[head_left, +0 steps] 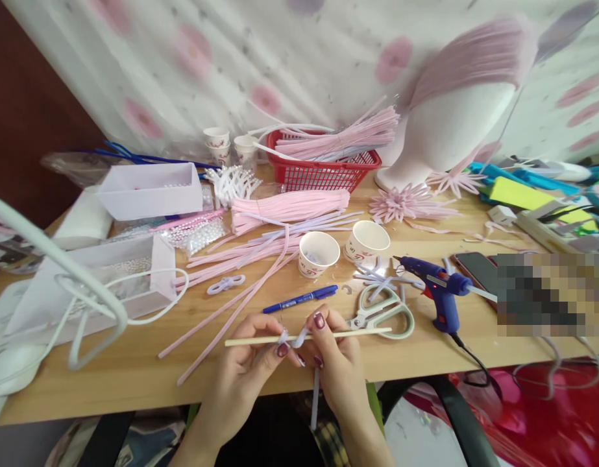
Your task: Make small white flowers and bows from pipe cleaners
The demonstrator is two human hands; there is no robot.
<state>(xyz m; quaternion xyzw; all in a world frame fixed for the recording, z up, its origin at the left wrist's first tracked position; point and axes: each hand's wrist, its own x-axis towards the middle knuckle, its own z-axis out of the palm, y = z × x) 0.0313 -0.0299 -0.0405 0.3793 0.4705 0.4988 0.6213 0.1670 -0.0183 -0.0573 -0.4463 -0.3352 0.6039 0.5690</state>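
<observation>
Above the table's front edge, my left hand [250, 363] pinches a thin pale-yellow stick [362, 332] held almost level. Around the middle of that stick curls a pale lilac pipe cleaner [300, 338]. My right hand [337, 353] grips the pipe cleaner between thumb and fingers, and its tail hangs below the palm toward my lap. Just beyond my fingers lies a blue pen [299, 299]. Scissors with pale green handles [383, 311] rest right of my right hand, their blade tips partly hidden. A looped lilac pipe-cleaner piece [226, 284] lies to the left.
Two paper cups [318, 254] stand mid-table before pink pipe cleaners [289, 209]. A blue glue gun [440, 288] sits right, its cord over the edge. A red basket [323, 174] and a white mannequin head [450, 123] are behind. White trays [156, 194] and a lamp arm [50, 246] occupy the left.
</observation>
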